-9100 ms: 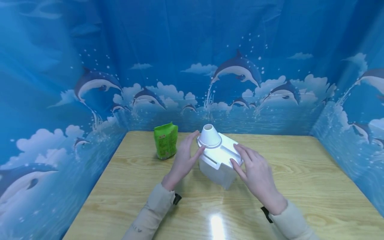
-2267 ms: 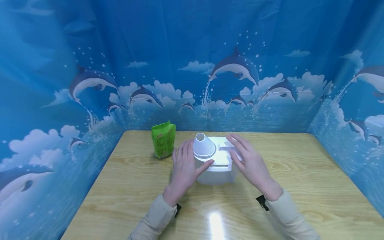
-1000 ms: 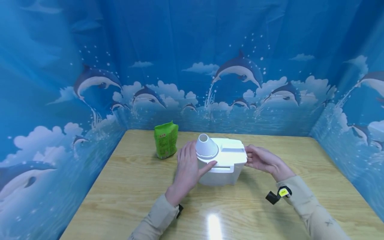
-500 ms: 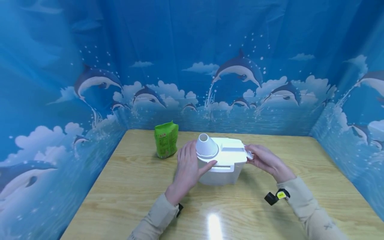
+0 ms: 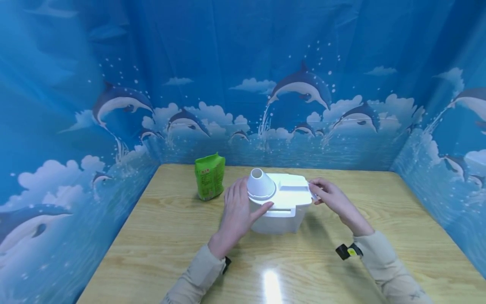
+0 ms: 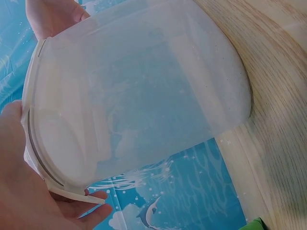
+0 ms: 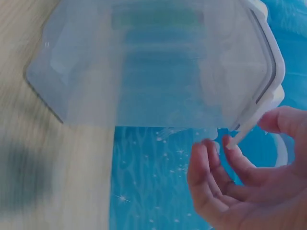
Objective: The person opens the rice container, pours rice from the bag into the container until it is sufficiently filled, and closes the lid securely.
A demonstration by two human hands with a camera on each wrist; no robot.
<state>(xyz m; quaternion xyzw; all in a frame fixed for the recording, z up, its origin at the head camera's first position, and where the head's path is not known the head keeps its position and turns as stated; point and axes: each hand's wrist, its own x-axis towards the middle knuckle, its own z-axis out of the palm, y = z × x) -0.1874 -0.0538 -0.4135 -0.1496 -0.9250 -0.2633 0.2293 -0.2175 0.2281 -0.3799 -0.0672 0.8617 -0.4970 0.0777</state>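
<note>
Flap [image 6: 76, 195] by left fingers [image 6: 98, 216], left wrist view only

Left hand [image 5: 236, 213] and right hand [image 5: 332, 199] at white-lidded container [image 5: 275, 223]

The head view is brightly and fairly evenly lit, apparently from above; a white streak of glare is reflected off the bench [image 5: 171, 236] at the bottom of the frame. The white lid [image 5: 282, 201] is nearly washed out, and a soft shadow is cast to the right of the translucent container [image 5: 275, 224]. Small print on the green bag [image 5: 210, 177] is blurred beyond reading. Duller, hazier tones are shown in both wrist views: wood grain is rendered fairly crisply in the left but smeared in the right, where a dark, diffuse shadow is thrown on the bench.
</note>
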